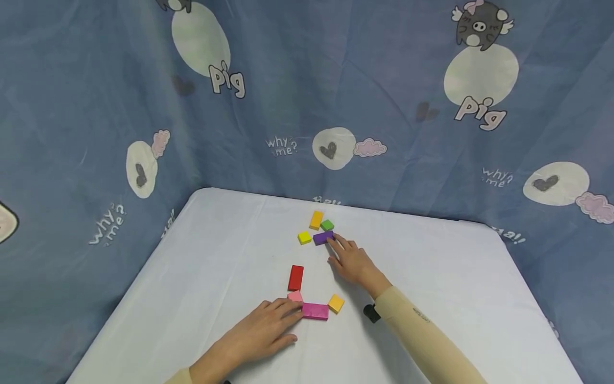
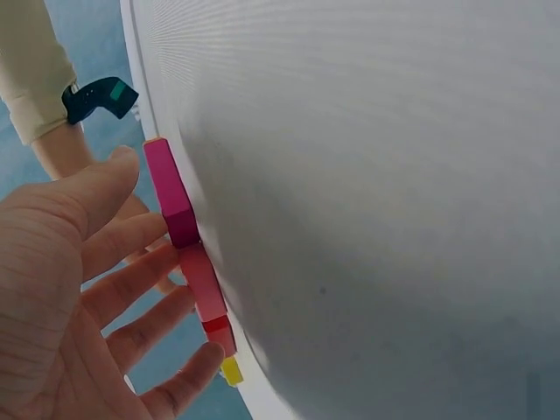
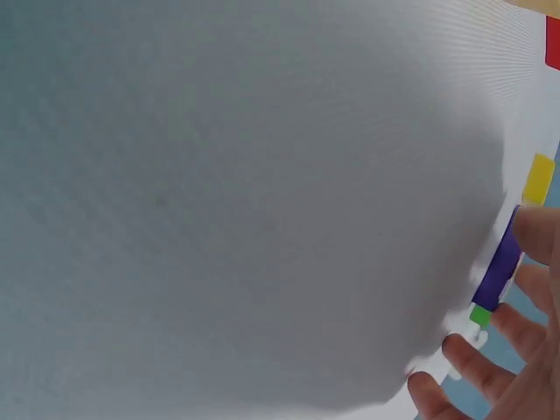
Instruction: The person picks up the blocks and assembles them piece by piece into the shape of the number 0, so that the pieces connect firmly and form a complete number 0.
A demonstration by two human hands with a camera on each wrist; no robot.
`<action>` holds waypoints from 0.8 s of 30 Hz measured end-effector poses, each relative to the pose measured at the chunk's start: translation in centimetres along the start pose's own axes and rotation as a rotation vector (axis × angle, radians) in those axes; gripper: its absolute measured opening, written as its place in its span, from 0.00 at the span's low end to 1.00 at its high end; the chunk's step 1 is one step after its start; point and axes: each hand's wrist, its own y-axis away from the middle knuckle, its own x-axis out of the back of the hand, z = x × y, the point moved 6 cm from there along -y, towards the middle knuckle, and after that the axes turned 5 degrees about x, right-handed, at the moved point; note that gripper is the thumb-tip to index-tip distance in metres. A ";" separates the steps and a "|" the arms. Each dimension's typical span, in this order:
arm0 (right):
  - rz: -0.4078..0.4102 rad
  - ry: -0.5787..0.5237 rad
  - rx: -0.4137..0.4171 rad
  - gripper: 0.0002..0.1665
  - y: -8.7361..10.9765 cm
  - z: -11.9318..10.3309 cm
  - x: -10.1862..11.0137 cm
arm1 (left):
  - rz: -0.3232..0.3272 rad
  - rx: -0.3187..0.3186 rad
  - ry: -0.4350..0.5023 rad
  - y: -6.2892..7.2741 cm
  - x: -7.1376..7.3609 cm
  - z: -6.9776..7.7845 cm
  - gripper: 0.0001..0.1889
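Note:
On the white table my left hand (image 1: 266, 328) reaches in from the left, fingers spread, its fingertips at the left end of a magenta block (image 1: 315, 311) and by a pink block (image 1: 295, 296). The left wrist view shows those fingers extended beside the magenta block (image 2: 171, 188) and the pink block (image 2: 203, 282). Farther back, my right hand (image 1: 355, 262) touches the right end of a purple block (image 1: 323, 238) with loosely extended fingers. In the right wrist view the purple block (image 3: 499, 262) lies alongside the thumb and fingers.
Around the purple block lie a yellow block (image 1: 304, 238), a green block (image 1: 327, 225) and an orange block (image 1: 316, 220). A red block (image 1: 296, 278) lies beyond the pink one, and a small orange-yellow block (image 1: 336, 303) at the magenta block's right end. A patterned blue curtain (image 1: 297, 96) hangs behind the table.

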 end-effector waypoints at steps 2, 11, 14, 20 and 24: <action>0.004 0.020 -0.004 0.34 0.0 0.0 0.2 | -0.012 0.009 0.005 -0.2 0.0 0.0 0.27; 0.042 -0.002 -0.033 0.32 0.6 -0.2 0.5 | -0.018 0.028 0.024 -0.2 0.1 0.2 0.27; 0.041 -0.010 -0.051 0.34 0.9 -0.2 0.2 | -0.014 0.026 0.029 -0.1 0.1 0.2 0.27; 0.050 0.015 -0.077 0.36 1.1 -0.1 0.0 | -0.026 0.032 0.028 -0.2 0.0 0.2 0.27; 0.045 0.028 -0.087 0.36 1.2 0.0 0.3 | -0.011 0.023 0.021 -0.3 0.1 0.3 0.27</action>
